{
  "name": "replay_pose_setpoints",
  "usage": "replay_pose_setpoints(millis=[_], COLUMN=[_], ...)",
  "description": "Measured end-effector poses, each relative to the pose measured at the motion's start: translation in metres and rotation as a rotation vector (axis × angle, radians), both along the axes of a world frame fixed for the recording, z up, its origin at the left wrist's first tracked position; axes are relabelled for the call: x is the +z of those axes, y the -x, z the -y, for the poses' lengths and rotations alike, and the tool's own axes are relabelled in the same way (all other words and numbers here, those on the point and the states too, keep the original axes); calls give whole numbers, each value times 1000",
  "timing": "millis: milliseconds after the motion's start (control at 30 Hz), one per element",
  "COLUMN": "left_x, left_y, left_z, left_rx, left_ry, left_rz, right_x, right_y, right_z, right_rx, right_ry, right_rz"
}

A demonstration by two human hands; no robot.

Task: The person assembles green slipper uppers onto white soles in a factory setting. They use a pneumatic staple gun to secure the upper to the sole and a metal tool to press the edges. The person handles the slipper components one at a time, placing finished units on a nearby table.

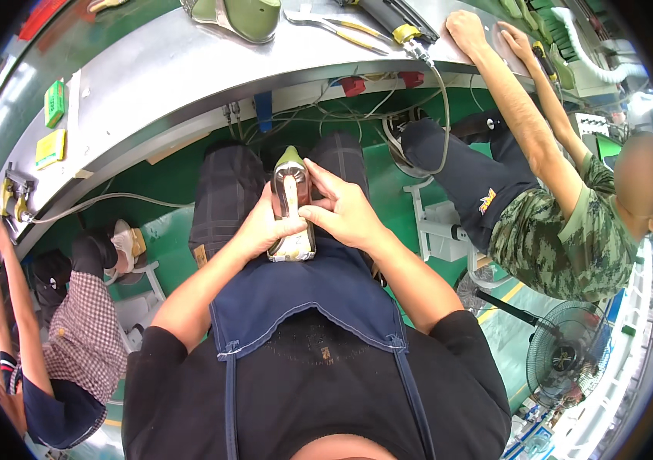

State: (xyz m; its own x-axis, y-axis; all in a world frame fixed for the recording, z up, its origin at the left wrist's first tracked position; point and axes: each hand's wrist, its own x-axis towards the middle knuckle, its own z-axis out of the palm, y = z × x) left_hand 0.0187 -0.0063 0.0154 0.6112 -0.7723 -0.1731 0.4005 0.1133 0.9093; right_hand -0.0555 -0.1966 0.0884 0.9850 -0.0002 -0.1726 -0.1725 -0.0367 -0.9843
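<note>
Over my lap I hold a narrow shoe on a green last (pixel 293 244), its pointed green toe facing the bench. Shiny metallic material covers its sides, and a pale strip runs along the middle. My left hand (pixel 266 228) is closed around the left side, with the thumb lying across it near the wide end. From the right, my right hand (pixel 348 213) grips the shoe, its thumb pressed on the middle and its fingers along the side. The fingers' undersides are hidden.
A long metal bench (pixel 165 73) curves ahead, bearing a green shoe last (pixel 246 17), pliers (pixel 342 29) and a hand tool with a hose (pixel 399 23). Co-workers sit at both sides. Cables hang under the bench. A black fan (pixel 564 356) stands behind right.
</note>
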Motion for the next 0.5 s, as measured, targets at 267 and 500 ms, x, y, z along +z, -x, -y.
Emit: replay_pose_setpoints(millis=[267, 500], left_x=[62, 119], left_y=[-29, -86], left_z=[-6, -4], left_rx=[135, 230], left_ry=[19, -19], left_rz=[251, 1262], right_x=[55, 91], right_y=[0, 2], right_z=[1, 6], right_rx=[16, -38], right_ry=[-24, -188], right_rz=[252, 309])
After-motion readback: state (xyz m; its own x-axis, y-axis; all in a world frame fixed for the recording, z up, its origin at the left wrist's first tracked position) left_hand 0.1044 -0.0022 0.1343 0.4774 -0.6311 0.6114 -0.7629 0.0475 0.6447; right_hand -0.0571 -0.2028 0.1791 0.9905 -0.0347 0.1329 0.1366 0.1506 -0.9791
